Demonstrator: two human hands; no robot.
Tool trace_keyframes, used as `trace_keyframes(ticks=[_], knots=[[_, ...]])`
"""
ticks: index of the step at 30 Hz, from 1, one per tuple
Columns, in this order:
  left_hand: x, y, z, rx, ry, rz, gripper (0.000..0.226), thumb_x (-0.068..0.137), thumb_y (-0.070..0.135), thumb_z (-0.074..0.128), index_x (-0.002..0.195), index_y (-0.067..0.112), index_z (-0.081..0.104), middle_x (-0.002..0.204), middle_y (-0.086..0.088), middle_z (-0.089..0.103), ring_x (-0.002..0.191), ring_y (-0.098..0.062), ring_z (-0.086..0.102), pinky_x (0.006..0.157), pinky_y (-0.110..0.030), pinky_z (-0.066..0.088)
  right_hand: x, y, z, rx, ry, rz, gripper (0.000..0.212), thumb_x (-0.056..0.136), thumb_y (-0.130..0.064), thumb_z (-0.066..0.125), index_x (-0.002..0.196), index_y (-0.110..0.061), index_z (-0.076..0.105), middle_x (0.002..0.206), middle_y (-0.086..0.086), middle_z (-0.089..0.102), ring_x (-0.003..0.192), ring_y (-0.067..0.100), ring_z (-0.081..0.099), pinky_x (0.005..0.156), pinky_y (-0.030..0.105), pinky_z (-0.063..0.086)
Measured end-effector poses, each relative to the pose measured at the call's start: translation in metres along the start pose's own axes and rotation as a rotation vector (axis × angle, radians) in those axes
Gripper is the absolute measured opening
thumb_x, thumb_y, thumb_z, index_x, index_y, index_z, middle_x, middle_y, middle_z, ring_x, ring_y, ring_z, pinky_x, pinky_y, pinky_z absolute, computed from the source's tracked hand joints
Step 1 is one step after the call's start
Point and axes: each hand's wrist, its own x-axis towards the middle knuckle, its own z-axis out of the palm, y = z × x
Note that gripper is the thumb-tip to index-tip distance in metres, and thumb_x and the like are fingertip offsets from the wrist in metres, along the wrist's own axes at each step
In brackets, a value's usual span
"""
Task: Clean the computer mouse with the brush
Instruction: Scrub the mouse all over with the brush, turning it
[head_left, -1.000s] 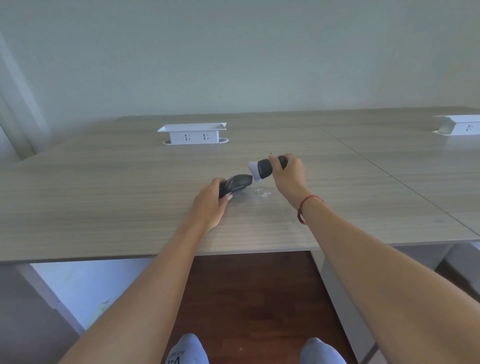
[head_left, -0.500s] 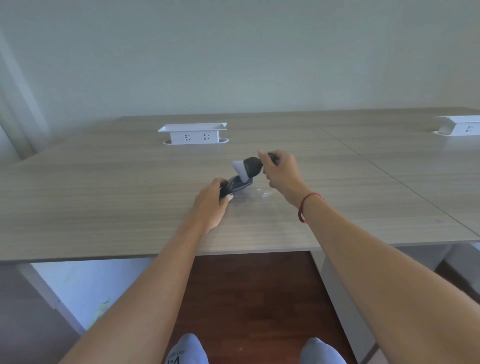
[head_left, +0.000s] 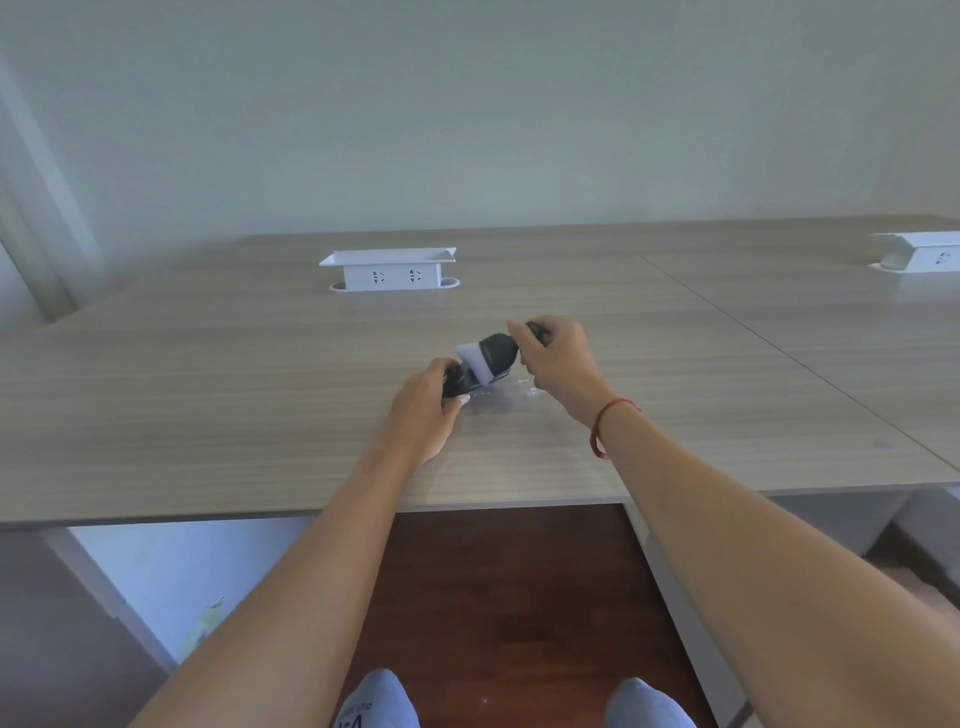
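A dark computer mouse (head_left: 458, 383) rests on the wooden desk (head_left: 260, 395), and my left hand (head_left: 423, 410) grips its near end. My right hand (head_left: 558, 364) holds a brush (head_left: 493, 354) with a black body and a pale bristle head. The bristles press down on the top of the mouse, covering much of it. Most of the brush handle is hidden inside my right fist.
A white socket box (head_left: 388, 269) stands at the back of the desk, and a second one (head_left: 922, 252) sits at the far right. A seam (head_left: 779, 353) separates this desk from the adjoining one. The desk's front edge runs just behind my forearms.
My right hand has brought the brush left and down, from beside the mouse onto its top. My left hand has stayed on the mouse.
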Motion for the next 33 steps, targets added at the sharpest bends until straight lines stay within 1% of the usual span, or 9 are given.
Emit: trace_keyframes(ticks=[3,6,11,15,19,22,25,30,33], knots=[[0.000,-0.001,0.001,0.011,0.017,0.040,0.034,0.089,0.012,0.067,0.122,0.009,0.057,0.115,-0.010,0.066,0.110,-0.027,0.060,0.093,-0.039,0.048,-0.002,0.013,-0.005,-0.054,0.120,0.054,0.031,0.095,-0.031,0.055,0.080,-0.004,0.059,0.072,0.008,0.053,0.055,0.015,0.042,0.048,0.024,0.035],[0.001,-0.001,0.001,0.011,0.034,0.060,0.034,0.088,0.011,0.068,0.120,0.008,0.058,0.112,-0.009,0.068,0.108,-0.027,0.060,0.092,-0.042,0.048,0.000,0.018,-0.013,-0.070,0.238,0.066,0.034,0.094,-0.031,0.055,0.089,0.002,0.064,0.073,0.003,0.054,0.066,0.017,0.047,0.054,0.027,0.038],[0.002,-0.001,0.002,0.035,0.022,0.066,0.037,0.089,0.011,0.065,0.125,0.010,0.057,0.117,-0.007,0.066,0.111,-0.027,0.057,0.095,-0.042,0.045,0.007,0.006,-0.004,0.030,0.159,0.043,0.031,0.090,-0.034,0.057,0.072,-0.008,0.055,0.064,0.006,0.047,0.059,0.019,0.039,0.054,0.029,0.035],[0.001,-0.002,0.001,0.071,0.034,0.084,0.040,0.089,0.008,0.065,0.128,0.011,0.056,0.121,-0.008,0.064,0.114,-0.027,0.054,0.095,-0.038,0.044,0.007,0.017,-0.002,-0.097,0.180,0.117,0.041,0.094,-0.027,0.055,0.058,-0.013,0.039,0.059,0.001,0.040,0.059,0.018,0.036,0.048,0.026,0.028],[0.002,-0.001,0.002,0.077,0.050,0.091,0.039,0.089,0.008,0.065,0.127,0.010,0.056,0.120,-0.009,0.065,0.113,-0.028,0.054,0.094,-0.037,0.044,0.005,0.020,-0.009,-0.075,0.210,0.124,0.032,0.093,-0.029,0.055,0.070,-0.007,0.050,0.063,0.001,0.045,0.072,0.023,0.046,0.062,0.029,0.037],[0.001,0.001,0.001,0.073,0.039,0.082,0.039,0.089,0.009,0.065,0.127,0.009,0.057,0.120,-0.010,0.065,0.112,-0.028,0.055,0.093,-0.037,0.044,0.005,0.005,-0.004,0.047,0.119,0.067,0.028,0.089,-0.033,0.058,0.074,-0.010,0.054,0.063,0.010,0.042,0.064,0.021,0.039,0.059,0.033,0.036],[0.000,0.000,0.000,0.057,0.050,0.083,0.038,0.088,0.007,0.066,0.125,0.009,0.057,0.118,-0.010,0.066,0.110,-0.029,0.056,0.091,-0.036,0.045,0.002,0.008,0.003,0.037,0.034,0.089,0.025,0.088,-0.034,0.058,0.077,-0.012,0.054,0.068,0.010,0.044,0.063,0.021,0.038,0.058,0.032,0.036],[-0.002,0.001,-0.002,-0.027,0.042,0.070,0.037,0.086,0.001,0.066,0.122,0.007,0.058,0.117,-0.009,0.066,0.110,-0.025,0.058,0.088,-0.022,0.040,0.001,0.030,-0.006,-0.036,0.218,0.153,0.034,0.094,-0.031,0.056,0.071,-0.006,0.055,0.059,0.002,0.048,0.068,0.021,0.045,0.061,0.030,0.037],[-0.003,0.001,-0.004,-0.086,0.008,-0.004,0.044,0.085,-0.001,0.061,0.127,0.009,0.054,0.122,-0.009,0.064,0.111,-0.026,0.060,0.093,-0.029,0.045,0.002,0.031,-0.013,-0.023,0.245,0.159,0.033,0.094,-0.032,0.055,0.073,-0.007,0.054,0.060,0.001,0.046,0.063,0.018,0.043,0.059,0.029,0.036]])
